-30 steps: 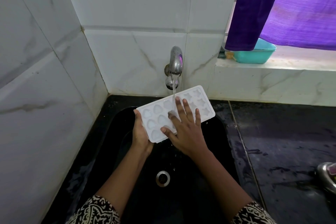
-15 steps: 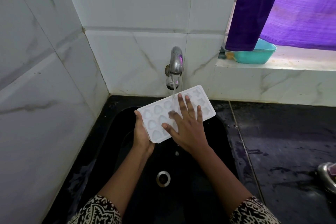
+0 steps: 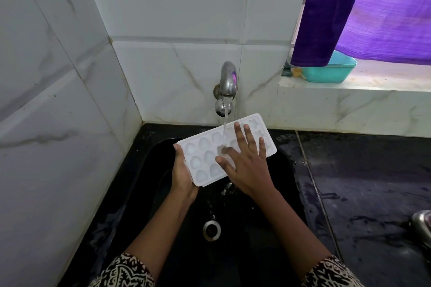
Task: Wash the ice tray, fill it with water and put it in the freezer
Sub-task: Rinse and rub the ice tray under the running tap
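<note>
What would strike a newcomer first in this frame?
A white ice tray is held over the black sink, under water running from the steel tap. The left hand grips its left end while the right hand lies flat across it. Upper right, a purple curtain hangs over a teal tub.

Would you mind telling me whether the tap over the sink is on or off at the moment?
On: a thin stream of water falls from the tap onto the ice tray held over the sink.

**Kitchen surroundings**

A teal plastic tub [image 3: 331,73] is set on the marbled window ledge [image 3: 363,92], partly hidden by a purple curtain [image 3: 326,18]. A steel vessel [image 3: 422,226] is cut off at the right edge of the black counter [image 3: 363,182].
</note>
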`<state>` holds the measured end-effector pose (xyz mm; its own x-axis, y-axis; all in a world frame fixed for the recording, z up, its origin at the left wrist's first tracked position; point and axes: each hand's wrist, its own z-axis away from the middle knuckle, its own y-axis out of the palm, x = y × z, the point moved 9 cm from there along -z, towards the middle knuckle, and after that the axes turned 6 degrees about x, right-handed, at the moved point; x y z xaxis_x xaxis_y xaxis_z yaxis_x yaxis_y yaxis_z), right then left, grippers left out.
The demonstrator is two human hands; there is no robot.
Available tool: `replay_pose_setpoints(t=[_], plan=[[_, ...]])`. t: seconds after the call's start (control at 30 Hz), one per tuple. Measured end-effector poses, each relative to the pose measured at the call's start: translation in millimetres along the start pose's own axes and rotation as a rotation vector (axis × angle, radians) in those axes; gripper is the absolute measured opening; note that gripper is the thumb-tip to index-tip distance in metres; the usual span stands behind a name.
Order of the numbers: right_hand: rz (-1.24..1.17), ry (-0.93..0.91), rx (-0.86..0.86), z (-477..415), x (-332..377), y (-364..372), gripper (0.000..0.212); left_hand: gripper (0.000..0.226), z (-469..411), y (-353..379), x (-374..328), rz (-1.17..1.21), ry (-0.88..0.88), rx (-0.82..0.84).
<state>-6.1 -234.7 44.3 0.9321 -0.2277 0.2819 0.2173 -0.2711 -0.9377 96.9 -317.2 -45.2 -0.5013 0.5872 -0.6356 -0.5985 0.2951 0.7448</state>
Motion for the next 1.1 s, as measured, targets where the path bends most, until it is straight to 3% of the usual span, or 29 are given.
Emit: replay_pose_setpoints(t=[0.17, 0.3, 0.47, 0.77, 1.0, 1.1], plan=[[0.021, -0.048, 0.027, 4, 13, 11, 0.065, 0.078, -1, 2, 2, 0.023, -0.006, 0.006], [-0.010, 0.022, -0.016, 5, 0, 5, 0.052, 0.077, 2, -1, 5, 0.009, -0.005, 0.008], [-0.013, -0.032, 0.102, 10, 12, 21, 0.070, 0.074, 2, -2, 1, 0.004, 0.004, -0.001], [-0.111, 0.034, -0.068, 27, -19, -7, 0.053, 0.073, 3, -14, -1, 0.016, 0.036, -0.086], [-0.027, -0.056, -0.017, 20, -10, 9, 0.043, 0.074, -1, -7, -4, 0.023, 0.056, -0.081], [-0.019, -0.067, -0.018, 15, 0, 14, 0.050, 0.077, -3, -4, -8, 0.045, 0.059, -0.073]])
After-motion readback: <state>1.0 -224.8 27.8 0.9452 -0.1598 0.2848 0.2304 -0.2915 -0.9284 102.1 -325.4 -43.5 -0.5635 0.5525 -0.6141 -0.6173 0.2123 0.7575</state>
